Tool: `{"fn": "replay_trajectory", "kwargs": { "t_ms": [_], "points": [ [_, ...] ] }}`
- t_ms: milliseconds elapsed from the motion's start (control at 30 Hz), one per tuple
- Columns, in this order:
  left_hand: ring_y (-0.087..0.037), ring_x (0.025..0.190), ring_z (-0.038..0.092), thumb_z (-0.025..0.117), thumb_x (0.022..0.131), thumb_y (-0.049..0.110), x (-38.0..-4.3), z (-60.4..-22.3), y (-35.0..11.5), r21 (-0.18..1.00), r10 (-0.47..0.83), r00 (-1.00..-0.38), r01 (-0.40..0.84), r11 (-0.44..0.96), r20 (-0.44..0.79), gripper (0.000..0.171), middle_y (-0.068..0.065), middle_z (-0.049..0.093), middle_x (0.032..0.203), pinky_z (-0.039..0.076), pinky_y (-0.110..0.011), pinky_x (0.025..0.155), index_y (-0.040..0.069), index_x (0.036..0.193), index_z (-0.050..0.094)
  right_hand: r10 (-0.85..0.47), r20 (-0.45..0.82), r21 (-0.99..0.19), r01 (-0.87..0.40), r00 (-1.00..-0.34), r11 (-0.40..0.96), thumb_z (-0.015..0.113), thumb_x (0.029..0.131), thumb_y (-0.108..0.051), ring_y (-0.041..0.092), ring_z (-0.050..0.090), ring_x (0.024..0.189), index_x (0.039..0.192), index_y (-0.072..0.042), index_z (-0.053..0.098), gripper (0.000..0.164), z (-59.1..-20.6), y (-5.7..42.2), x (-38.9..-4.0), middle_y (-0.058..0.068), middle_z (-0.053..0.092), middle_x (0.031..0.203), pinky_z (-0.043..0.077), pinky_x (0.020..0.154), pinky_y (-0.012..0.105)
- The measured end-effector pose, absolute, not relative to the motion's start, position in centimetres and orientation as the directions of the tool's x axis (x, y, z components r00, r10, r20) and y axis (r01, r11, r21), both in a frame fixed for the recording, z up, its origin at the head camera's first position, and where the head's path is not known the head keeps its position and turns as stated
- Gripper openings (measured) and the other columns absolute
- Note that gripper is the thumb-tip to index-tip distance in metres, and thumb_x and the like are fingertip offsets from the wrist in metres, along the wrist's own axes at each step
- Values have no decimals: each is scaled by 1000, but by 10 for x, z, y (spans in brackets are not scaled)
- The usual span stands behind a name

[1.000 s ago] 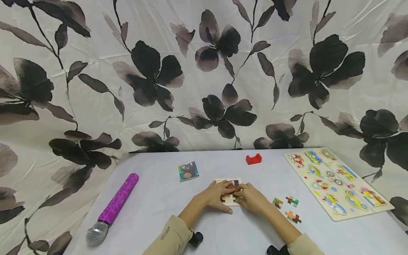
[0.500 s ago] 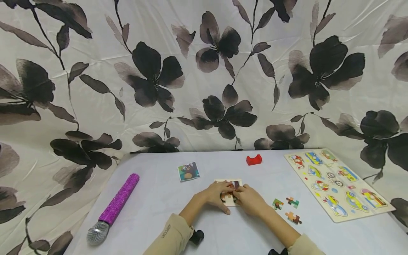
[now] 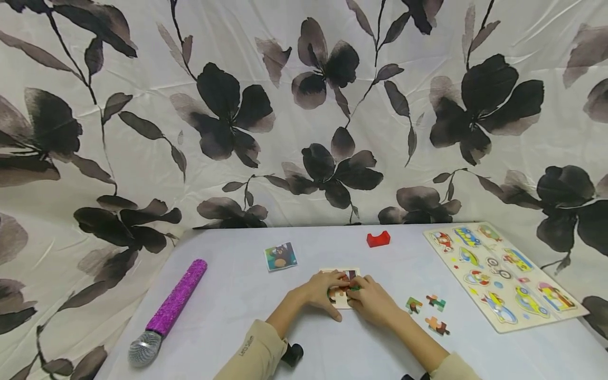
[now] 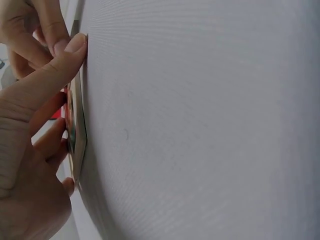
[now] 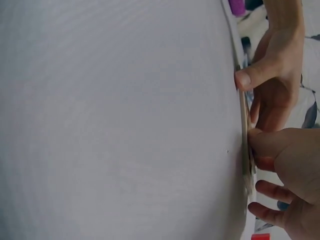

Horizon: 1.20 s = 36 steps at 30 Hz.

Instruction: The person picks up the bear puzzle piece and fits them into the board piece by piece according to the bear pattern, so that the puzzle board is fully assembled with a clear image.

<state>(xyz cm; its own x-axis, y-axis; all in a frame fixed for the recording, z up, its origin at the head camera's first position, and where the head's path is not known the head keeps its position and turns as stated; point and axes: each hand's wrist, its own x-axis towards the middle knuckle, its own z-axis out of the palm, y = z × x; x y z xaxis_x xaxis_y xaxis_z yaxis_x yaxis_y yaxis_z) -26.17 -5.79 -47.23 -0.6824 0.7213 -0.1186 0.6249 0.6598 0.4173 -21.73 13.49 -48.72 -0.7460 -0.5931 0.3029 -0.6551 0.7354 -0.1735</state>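
A small jigsaw puzzle tray [image 3: 341,302] lies flat on the white table in front of me, with part of its pale base showing. My left hand [image 3: 322,292] rests across its left side, fingers stretched over the top and thumb [image 4: 70,55] at the near edge. The right hand [image 3: 376,301] bends its fingers over the tray's right side and pinches a puzzle piece [image 3: 356,288], of which only a bit of green shows. Both hands cover much of the tray. To the right lie three loose pieces: one green and brown [image 3: 414,304], one green [image 3: 435,302], one orange-brown [image 3: 437,325].
Behind the tray on the left is a bear picture card [image 3: 281,257], and a red notched block [image 3: 378,239] sits near the back edge. A glittery purple microphone [image 3: 173,301] lies at left. A large vehicle puzzle board [image 3: 510,287] takes up the right side.
The right hand's fingers have shifted slightly over the tray's right side, first inward, then bending again around the piece. The left hand has stayed nearly still. The loose pieces have not moved.
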Motion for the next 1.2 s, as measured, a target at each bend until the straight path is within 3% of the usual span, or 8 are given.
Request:
{"fn": "replay_trajectory", "kwargs": {
  "t_ms": [167, 600, 900, 1200],
  "points": [
    [-32, 138, 29, 84, 66, 39, -263, -471, -58, 417, 720, -683, 624, 661, -119, 85, -11, 35, 149, 21, -61, 109, 16, 139, 48, -612, 308, -160, -674, -729, 722, 70, 83, -17, 22, 54, 90, 102, -1, 72, 25, -484, 137, -220, 8, 63, 102, 50, 78, 36],
    [-30, 138, 29, 84, 66, 39, -262, -468, -57, 414, 716, -687, 619, 668, -128, 84, -9, 35, 150, 23, -57, 109, 16, 138, 49, -621, 311, -143, -681, -720, 718, 64, 88, -12, 20, 55, 90, 105, -2, 70, 20, -484, 135, -215, 8, 63, 100, 51, 77, 35],
    [-30, 138, 30, 84, 66, 39, -262, -471, -57, 408, 712, -689, 618, 672, -131, 84, -9, 35, 149, 25, -57, 109, 16, 138, 49, -620, 318, -177, -687, -717, 704, 67, 86, -10, 19, 55, 91, 101, -3, 69, 17, -486, 134, -208, 6, 60, 100, 51, 80, 32],
    [-27, 138, 30, 85, 65, 40, -264, -474, -58, 406, 707, -695, 613, 678, -131, 84, -8, 35, 150, 25, -56, 109, 18, 138, 50, -599, 314, -120, -657, -737, 744, 68, 85, -14, 18, 53, 87, 95, -9, 70, 11, -489, 131, -205, 4, 60, 98, 49, 73, 34]
  ]
}}
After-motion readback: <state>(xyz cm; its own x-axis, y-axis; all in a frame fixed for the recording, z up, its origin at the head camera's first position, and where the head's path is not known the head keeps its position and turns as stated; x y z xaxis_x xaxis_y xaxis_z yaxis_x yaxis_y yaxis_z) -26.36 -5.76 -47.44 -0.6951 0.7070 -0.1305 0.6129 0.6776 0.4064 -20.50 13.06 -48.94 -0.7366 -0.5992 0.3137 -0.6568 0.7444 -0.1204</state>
